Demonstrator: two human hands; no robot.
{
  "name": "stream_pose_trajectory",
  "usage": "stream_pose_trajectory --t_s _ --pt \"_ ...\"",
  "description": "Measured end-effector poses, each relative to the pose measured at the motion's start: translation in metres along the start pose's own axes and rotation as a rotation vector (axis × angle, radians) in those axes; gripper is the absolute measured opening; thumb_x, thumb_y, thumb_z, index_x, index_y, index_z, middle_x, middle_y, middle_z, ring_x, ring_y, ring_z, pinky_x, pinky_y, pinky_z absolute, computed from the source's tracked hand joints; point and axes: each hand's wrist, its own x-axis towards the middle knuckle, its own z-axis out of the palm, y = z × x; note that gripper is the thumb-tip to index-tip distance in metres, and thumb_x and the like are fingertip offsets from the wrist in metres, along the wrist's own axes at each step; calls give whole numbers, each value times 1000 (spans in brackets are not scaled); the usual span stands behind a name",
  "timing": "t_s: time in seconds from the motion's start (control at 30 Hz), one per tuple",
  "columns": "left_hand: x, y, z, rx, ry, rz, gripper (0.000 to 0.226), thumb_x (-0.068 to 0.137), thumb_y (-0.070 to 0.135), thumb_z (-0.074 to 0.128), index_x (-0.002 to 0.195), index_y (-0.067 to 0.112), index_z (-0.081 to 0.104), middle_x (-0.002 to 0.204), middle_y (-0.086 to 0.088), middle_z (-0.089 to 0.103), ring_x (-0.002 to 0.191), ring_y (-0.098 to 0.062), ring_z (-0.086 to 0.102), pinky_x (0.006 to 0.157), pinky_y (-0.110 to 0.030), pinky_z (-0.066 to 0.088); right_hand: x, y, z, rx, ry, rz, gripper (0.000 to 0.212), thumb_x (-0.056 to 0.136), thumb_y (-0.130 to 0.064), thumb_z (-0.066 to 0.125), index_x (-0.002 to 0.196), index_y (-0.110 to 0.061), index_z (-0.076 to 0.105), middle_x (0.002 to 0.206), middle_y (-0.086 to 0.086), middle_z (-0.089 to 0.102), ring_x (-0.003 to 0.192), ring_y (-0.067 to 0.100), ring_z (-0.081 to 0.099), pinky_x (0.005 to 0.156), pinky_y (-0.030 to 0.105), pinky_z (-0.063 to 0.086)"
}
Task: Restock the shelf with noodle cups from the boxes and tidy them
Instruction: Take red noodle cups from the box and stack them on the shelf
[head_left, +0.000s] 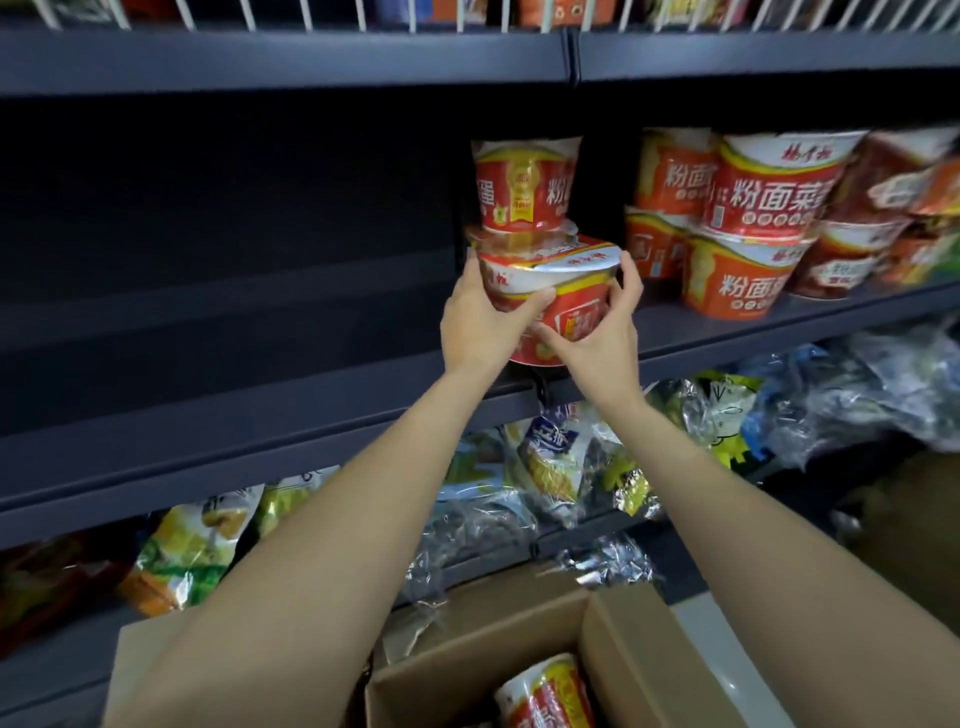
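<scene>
Hands meet on one noodle cup (558, 296) at the front edge of the dark shelf (260, 415): our left hand (480, 322) wraps its left side with the thumb across the front, our right hand (597, 332) curls round its right side. The cup tilts, lid toward us. Just behind it stands a stack of two cups (524, 192), close enough to block the way back. To the right, stacked cups (753, 223) crowd the shelf. Below hang snack bags (550, 467). Under our arms sits an open cardboard box (623, 649) with another cup (545, 696) inside.
</scene>
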Motion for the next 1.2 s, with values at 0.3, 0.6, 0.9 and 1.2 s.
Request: stream_pose_trajectory --t_s 0.3,0.6,0.9,1.2 --pt "-8 -38 -14 -22 69 -12 95 72 58 71 147 24 24 139 5 49 126 -13 47 103 -38 43 -10 17 31 -9 -53 -20 110 70 -43 81 149 -34 5 150 -5 31 128 2 42 99 22 44" --pt "-1 -14 5 -71 -357 -53 82 88 33 63 151 28 11 140 13 38 123 -6 42 97 -17 39 -21 24 4 -504 103 29 100 85 -61 55 152 -14 -2 158 17 1 146 32 2 116 56 8" --pt "-170 -92 -48 0 80 210 25 92 17 51 117 19 55 95 4 64 92 -13 60 85 -32 48 -173 39 -22 -355 -175 -170 36 94 -21 53 128 -8 53 117 2 62 108 12 56 93 14 41" --pt "-329 -256 -67 777 -436 -378 75 84 43 64 142 4 36 140 -19 42 124 -38 39 105 -43 29 -327 172 -13 -888 -1039 344 61 87 -47 61 138 -19 43 133 10 53 121 31 49 91 37 43"
